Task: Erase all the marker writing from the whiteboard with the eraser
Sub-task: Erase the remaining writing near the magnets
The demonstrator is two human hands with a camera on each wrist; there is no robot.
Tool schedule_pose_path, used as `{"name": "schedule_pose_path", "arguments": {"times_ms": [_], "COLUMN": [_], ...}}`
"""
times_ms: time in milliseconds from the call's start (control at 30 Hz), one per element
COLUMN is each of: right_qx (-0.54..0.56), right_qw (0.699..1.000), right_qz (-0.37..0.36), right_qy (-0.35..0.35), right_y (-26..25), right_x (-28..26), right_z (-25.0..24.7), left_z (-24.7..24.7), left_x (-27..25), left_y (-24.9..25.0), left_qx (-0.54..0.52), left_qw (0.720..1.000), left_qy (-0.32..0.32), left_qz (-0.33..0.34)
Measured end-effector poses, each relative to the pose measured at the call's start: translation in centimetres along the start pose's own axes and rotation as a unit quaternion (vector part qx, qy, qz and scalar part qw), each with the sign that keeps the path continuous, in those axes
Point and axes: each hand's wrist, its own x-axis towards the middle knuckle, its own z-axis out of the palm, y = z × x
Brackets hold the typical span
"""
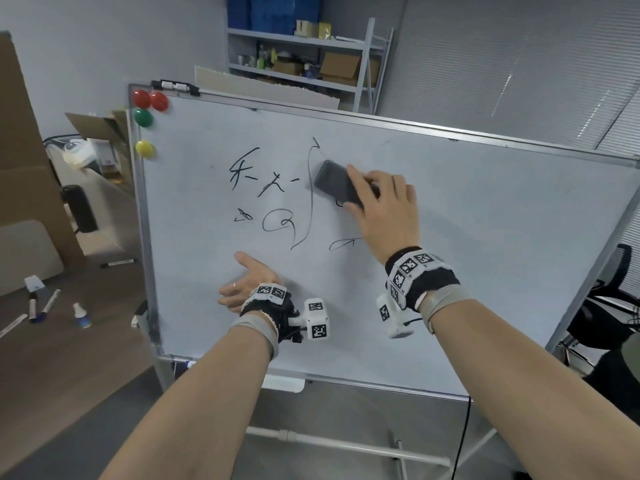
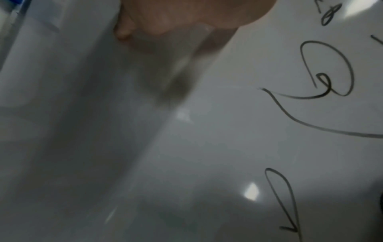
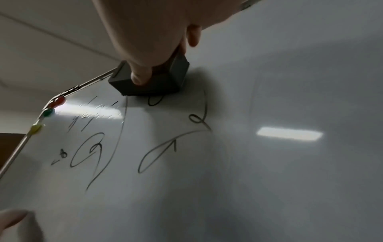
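Standing tilted on a white-framed stand, whiteboard [image 1: 485, 237] carries black marker writing [image 1: 256, 199] on its left half; right half bare. Right hand [image 1: 384, 209] grips dark eraser [image 1: 334, 183], pressed flat to board beside a long curved stroke. Left hand [image 1: 242, 284] loose-fingered, holding nothing, at lower board. Magnets [image 1: 145, 114] top-left corner. Markers [image 1: 43, 306] on brown floor; shelving [image 1: 304, 53] behind.

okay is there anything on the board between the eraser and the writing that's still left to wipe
Nothing visible blocks it. The right hand holds the eraser flat on the whiteboard, beside the long curved stroke; the remaining writing lies across bare board. The magnets and left hand are off that path.
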Motion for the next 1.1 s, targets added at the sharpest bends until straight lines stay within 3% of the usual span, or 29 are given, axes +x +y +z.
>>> {"name": "schedule_pose_path", "arguments": {"times_ms": [100, 167, 267, 467, 533, 667, 733, 833, 900, 1033, 1100], "right_qx": [-0.009, -0.019, -0.028, -0.024, -0.033, -0.015, -0.009, 0.023, 0.02, 0.002, 0.009], "right_qw": [0.984, 0.97, 0.979, 0.999, 0.997, 0.976, 0.98, 0.996, 0.998, 0.985, 0.98], "right_qz": [0.157, 0.215, 0.187, 0.033, 0.067, 0.21, 0.193, 0.082, 0.052, 0.169, 0.191], "right_qy": [0.085, 0.116, 0.081, 0.0, 0.016, 0.061, 0.043, -0.013, -0.03, 0.041, 0.054], "right_y": [1.6, 2.7, 2.0, -0.3, 0.2, 1.1, 1.0, 0.5, 0.5, 1.6, 1.9], "right_x": [1.1, 1.8, 1.4, -0.5, -0.5, -1.8, -3.2, -5.5, -6.3, -6.7, -6.9], "right_z": [-0.6, -1.2, -0.9, 0.4, 0.2, -0.4, -0.2, 0.4, 0.6, 0.3, 0.3], "left_z": [-0.2, -0.3, -0.2, -0.3, -0.4, -0.5, -0.5, -0.5, -0.5, -0.6, -0.7], "left_x": [0.3, 0.2, 0.1, 0.7, 0.4, -0.1, 0.0, 0.4, 0.7, -0.1, -0.3], "left_y": [0.6, 0.7, 0.7, 0.9, 1.0, 0.9, 0.8, 0.8, 0.7, 0.5, 0.3], "left_qx": [0.0, -0.003, 0.007, 0.002, -0.003, -0.01, -0.009, -0.002, -0.002, -0.01, -0.014], "left_qw": [1.0, 1.0, 1.0, 1.0, 1.0, 1.0, 1.0, 1.0, 1.0, 1.0, 0.999], "left_qy": [0.0, -0.003, -0.009, 0.005, 0.006, -0.003, -0.003, -0.002, 0.001, -0.017, -0.029], "left_qz": [0.004, -0.001, 0.011, 0.016, 0.015, 0.007, 0.01, 0.016, 0.009, 0.0, -0.001]}}
